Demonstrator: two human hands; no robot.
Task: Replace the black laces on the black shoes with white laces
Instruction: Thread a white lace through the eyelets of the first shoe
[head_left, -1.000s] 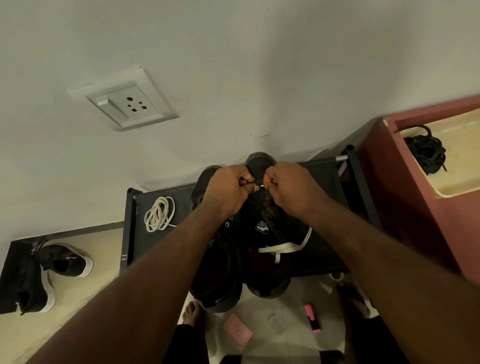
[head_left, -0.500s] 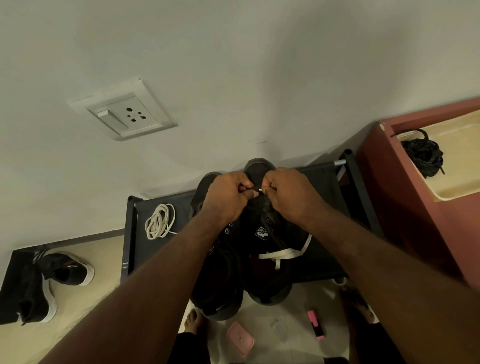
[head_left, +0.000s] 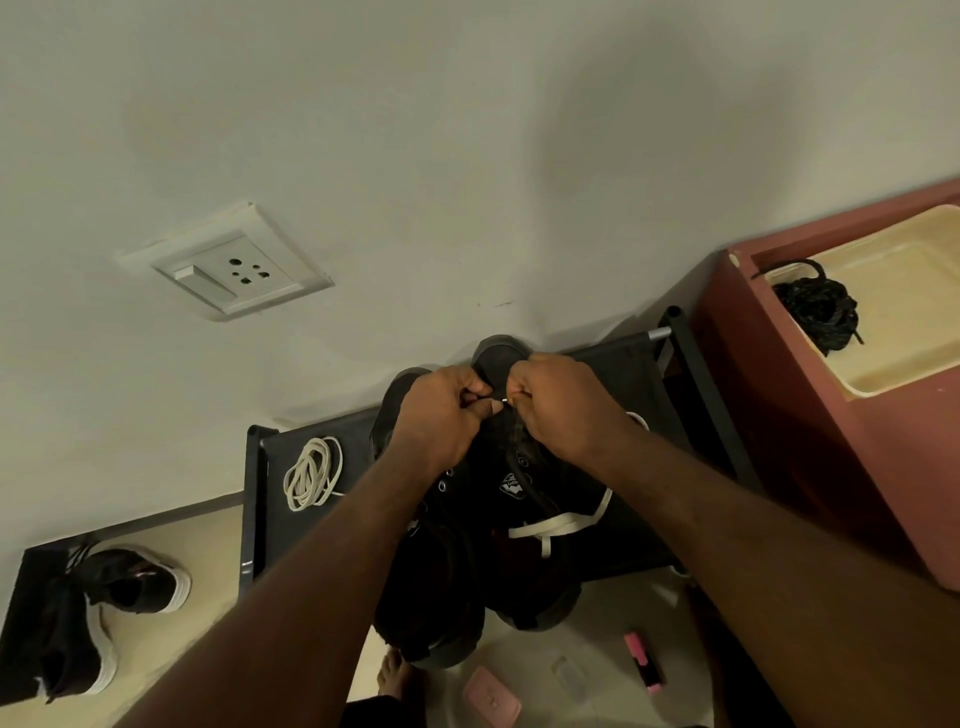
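Observation:
Two black shoes stand side by side on a black rack (head_left: 270, 499), toes to the wall: the left shoe (head_left: 415, 597) and the right shoe (head_left: 535, 571). My left hand (head_left: 441, 415) and my right hand (head_left: 561, 410) meet over the right shoe's toe end, each pinching the tip of a white lace (head_left: 566, 525) between them. The rest of that lace trails loosely across the right shoe's tongue. A second white lace (head_left: 311, 473) lies coiled on the rack to the left. The black laces (head_left: 815, 306) sit bundled in a cream tray (head_left: 909, 332).
The tray rests on a red-brown cabinet (head_left: 831, 467) at the right. Another pair of black shoes with white soles (head_left: 98, 618) lies on the floor at the left. A pink case (head_left: 491, 699) and a pink marker (head_left: 644, 662) lie on the floor. A wall socket (head_left: 228, 265) is above.
The view has shifted slightly downward. Both hands stay together at the shoe's toe end, still pinching the lace tip; no clear movement of the lace.

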